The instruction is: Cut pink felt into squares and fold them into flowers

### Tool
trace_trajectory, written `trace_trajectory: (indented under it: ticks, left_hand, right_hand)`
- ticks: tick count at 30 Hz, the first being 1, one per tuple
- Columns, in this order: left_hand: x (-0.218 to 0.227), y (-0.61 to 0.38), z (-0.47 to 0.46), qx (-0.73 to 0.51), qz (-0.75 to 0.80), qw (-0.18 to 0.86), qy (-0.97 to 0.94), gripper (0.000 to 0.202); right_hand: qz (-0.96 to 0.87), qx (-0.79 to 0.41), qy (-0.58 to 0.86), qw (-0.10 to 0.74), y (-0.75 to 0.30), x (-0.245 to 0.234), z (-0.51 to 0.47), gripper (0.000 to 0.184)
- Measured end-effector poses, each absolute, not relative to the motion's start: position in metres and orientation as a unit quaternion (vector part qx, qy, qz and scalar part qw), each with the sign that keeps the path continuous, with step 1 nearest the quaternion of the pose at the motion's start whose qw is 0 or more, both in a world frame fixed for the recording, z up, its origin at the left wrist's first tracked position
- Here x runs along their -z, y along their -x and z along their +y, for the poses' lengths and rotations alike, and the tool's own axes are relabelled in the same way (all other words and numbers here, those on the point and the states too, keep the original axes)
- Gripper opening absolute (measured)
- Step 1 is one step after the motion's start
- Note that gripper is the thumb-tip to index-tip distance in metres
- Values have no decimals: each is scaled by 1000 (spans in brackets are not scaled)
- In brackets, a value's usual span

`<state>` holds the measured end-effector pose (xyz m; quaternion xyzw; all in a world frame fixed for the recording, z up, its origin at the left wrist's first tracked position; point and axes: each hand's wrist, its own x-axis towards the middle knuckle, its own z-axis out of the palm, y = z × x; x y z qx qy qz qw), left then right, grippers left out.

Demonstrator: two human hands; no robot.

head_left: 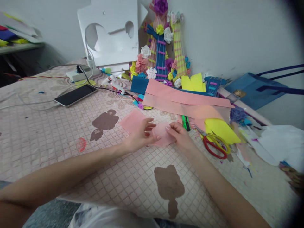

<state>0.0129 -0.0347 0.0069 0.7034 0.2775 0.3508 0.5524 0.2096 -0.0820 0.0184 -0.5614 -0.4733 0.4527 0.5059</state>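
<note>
My left hand (140, 136) and my right hand (179, 134) meet over a small piece of pink felt (162, 134) in the middle of the patterned table cover (47, 139). Both hands pinch this piece between thumb and fingers, left on its left edge, right on its right edge. A second pink felt sheet (131, 121) lies flat just behind my left hand. Red-handled scissors (215, 144) lie to the right of my right hand, partly on a yellow felt sheet (220, 129).
Long pink felt strips (180, 99) and a green pen (186, 123) lie behind my hands. A felt-flower decoration (161, 53) leans on the wall. A phone (75, 95), a power strip (79, 74) and a glue gun (114, 83) sit at the back left. A blue bag (256, 90) lies right.
</note>
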Motion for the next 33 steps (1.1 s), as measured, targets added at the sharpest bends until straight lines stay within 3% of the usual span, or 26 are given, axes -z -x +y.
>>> trace_trajectory:
  ticks: [2, 4, 9, 14, 18, 22, 29, 33]
  left_hand:
    - [-5, -15, -33, -282, 280, 622, -675, 71]
    - [-4, -16, -31, -242, 285, 658, -654, 62]
    - [-11, -13, -18, -212, 300, 706, -605, 28]
    - [-19, -3, -3, -109, 246, 693, -669, 36]
    - [-28, 0, -3, -97, 278, 681, -671, 50]
    - [-31, -3, -7, -86, 318, 673, -662, 45]
    - [-20, -3, 3, -123, 259, 626, -726, 28]
    - [-20, -2, 19, -60, 200, 608, -766, 29]
  right_hand:
    - [-388, -470, 548, 572, -207, -14, -91, 25]
    - [-328, -485, 531, 612, -204, -10, -98, 25]
    - [-298, -542, 503, 603, -200, -9, -109, 24]
    - [-347, -537, 539, 548, -203, -16, -111, 31]
    - [-394, -513, 550, 529, -203, -13, -112, 36]
    - [-403, -493, 560, 530, -200, -6, -115, 34]
    - [-595, -448, 543, 389, -218, -19, -119, 17]
    - [-707, -426, 482, 294, -228, -26, -120, 29]
